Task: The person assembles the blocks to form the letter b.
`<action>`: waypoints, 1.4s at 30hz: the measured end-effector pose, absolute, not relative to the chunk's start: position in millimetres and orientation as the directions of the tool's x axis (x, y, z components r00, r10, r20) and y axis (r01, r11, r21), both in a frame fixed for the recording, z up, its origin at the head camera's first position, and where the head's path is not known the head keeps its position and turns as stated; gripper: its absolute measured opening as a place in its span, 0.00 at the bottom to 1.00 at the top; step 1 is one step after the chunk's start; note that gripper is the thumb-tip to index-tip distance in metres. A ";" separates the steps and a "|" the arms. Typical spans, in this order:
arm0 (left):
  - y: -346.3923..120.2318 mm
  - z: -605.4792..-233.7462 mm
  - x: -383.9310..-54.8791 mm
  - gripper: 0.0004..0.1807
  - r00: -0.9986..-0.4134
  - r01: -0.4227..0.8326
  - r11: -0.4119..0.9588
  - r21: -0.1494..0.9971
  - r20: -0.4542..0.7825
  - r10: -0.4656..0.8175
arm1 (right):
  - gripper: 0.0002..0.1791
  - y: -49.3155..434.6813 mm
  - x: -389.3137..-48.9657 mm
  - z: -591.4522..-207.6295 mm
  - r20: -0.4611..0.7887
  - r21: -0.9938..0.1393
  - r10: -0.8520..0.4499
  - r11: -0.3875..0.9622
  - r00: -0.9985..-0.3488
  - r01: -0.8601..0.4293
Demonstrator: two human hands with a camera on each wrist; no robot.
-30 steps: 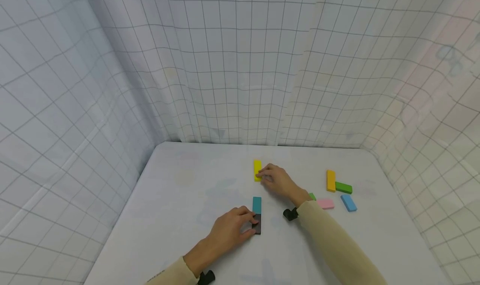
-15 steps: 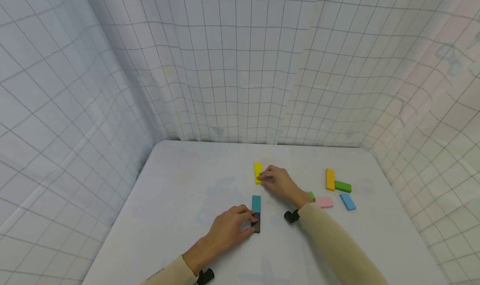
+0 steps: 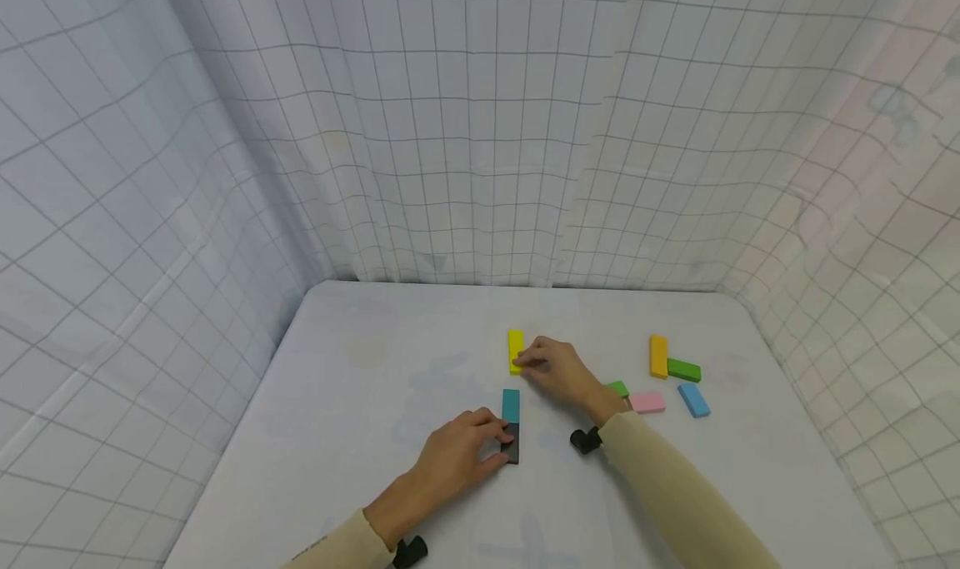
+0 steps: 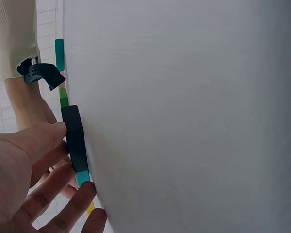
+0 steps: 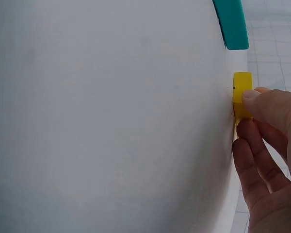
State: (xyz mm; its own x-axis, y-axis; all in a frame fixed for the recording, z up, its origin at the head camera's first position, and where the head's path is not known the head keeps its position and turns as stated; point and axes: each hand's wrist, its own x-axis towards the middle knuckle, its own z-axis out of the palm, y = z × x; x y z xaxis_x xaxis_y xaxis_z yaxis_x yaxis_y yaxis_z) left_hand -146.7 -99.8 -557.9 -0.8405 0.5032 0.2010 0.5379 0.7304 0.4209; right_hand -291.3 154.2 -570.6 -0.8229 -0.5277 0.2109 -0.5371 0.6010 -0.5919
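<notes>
Near the middle of the table, a black block point(image 3: 510, 446) and a teal block point(image 3: 511, 406) lie end to end in a line. My left hand point(image 3: 461, 456) holds the black block between thumb and fingers; its thumb touches the block's side in the left wrist view. Farther away, in line with these two, lies a yellow block point(image 3: 515, 348). My right hand point(image 3: 555, 369) pinches the near part of it, and the thumb presses its side in the right wrist view. A small gap separates the yellow block from the teal one.
To the right lie an orange block point(image 3: 658, 356), a dark green block point(image 3: 684, 370), a blue block point(image 3: 693, 400) and a pink block point(image 3: 647, 402). A light green block point(image 3: 617, 389) is partly behind my right wrist. Grid-patterned curtains point(image 3: 480, 136) enclose the table's back and sides.
My right hand has slid the yellow block nearer to me, narrowing the gap to the teal block. The left hand stays on the black block. The head view has shifted slightly.
</notes>
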 end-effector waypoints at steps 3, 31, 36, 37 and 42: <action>-100.2 -558.2 -147.6 0.11 -0.845 0.529 0.735 0.424 0.189 0.500 | 0.12 153.9 -289.5 -570.7 0.196 -0.596 -0.525 0.607 -0.828 -0.526; -97.1 -553.5 -149.2 0.11 -0.859 0.502 0.752 0.428 0.140 0.493 | 0.12 158.6 -281.5 -568.8 0.219 -0.565 -0.584 0.577 -0.781 -0.590; -96.7 -554.8 -150.8 0.11 -0.858 0.503 0.753 0.424 0.137 0.495 | 0.12 159.2 -282.4 -563.6 0.216 -0.557 -0.591 0.579 -0.777 -0.595; -96.5 -555.0 -150.8 0.11 -0.858 0.502 0.753 0.426 0.135 0.495 | 0.12 159.5 -282.7 -562.9 0.213 -0.561 -0.590 0.578 -0.779 -0.592; -95.6 -555.7 -149.3 0.10 -0.862 0.493 0.754 0.434 0.125 0.491 | 0.17 160.9 -283.9 -563.0 0.217 -0.582 -0.589 0.562 -0.779 -0.587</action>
